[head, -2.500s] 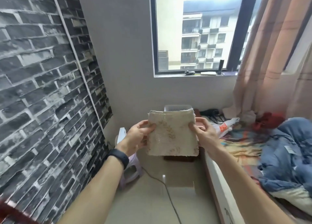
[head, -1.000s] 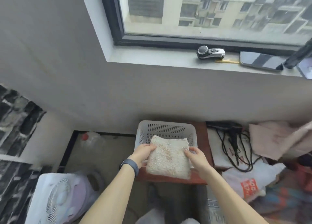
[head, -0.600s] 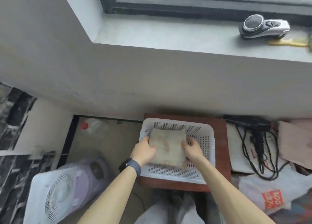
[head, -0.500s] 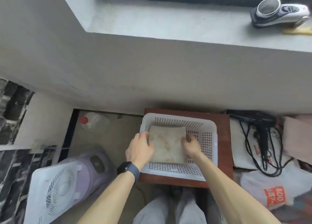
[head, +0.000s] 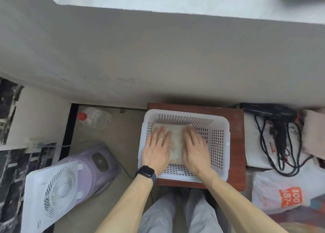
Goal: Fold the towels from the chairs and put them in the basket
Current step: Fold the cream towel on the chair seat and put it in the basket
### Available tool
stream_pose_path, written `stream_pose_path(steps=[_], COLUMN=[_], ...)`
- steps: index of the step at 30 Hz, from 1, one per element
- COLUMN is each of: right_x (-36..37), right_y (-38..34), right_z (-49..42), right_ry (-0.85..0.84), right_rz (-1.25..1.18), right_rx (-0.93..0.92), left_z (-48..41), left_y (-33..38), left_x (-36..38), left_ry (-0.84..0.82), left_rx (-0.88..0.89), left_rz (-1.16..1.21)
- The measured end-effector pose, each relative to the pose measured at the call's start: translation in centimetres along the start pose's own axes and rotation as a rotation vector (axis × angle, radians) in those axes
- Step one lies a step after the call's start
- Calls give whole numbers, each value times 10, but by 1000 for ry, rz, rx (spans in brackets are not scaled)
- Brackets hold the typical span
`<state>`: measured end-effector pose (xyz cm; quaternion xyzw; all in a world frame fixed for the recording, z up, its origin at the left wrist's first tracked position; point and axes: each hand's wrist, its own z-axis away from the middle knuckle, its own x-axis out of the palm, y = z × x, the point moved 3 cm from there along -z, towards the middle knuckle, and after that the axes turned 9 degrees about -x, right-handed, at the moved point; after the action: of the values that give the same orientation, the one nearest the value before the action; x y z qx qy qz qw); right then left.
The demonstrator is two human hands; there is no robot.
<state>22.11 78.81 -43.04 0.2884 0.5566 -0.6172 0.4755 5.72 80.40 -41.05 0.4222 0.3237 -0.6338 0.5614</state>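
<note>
A folded beige towel point(head: 176, 144) with a faint leaf pattern lies flat in the left half of a white perforated plastic basket point(head: 218, 141). The basket stands on a dark red-brown stool top point(head: 236, 162). My left hand point(head: 156, 150), with a ring and a dark watch on its wrist, presses flat on the towel's left side. My right hand point(head: 194, 148) presses flat on its right side. Both hands have straight fingers and cover most of the towel; only a strip between them and the far edge show.
A white and lilac fan point(head: 58, 185) lies on the floor at left, with a clear red-capped bottle point(head: 95, 118) behind it. Right of the stool are a black hair dryer with its cord point(head: 279, 127), a white printed bag point(head: 284, 192) and pink cloth point(head: 314, 132). A grey wall rises just behind.
The folded towel went from held up in the air down into the basket. Both hands have let go of its edges and now lie flat on top of it.
</note>
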Motion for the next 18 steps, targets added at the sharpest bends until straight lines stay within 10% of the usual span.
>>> stream_pose_path(steps=[9, 18], right_x=[25, -55], right_y=[27, -11], right_z=[-3, 27], right_ry=[-271, -181], right_rz=[113, -61], right_rx=[-61, -66], left_z=[-19, 43], left_y=[-8, -13], left_x=[18, -39], left_ry=[-66, -24], left_rx=[-19, -55], left_rz=[-364, -47])
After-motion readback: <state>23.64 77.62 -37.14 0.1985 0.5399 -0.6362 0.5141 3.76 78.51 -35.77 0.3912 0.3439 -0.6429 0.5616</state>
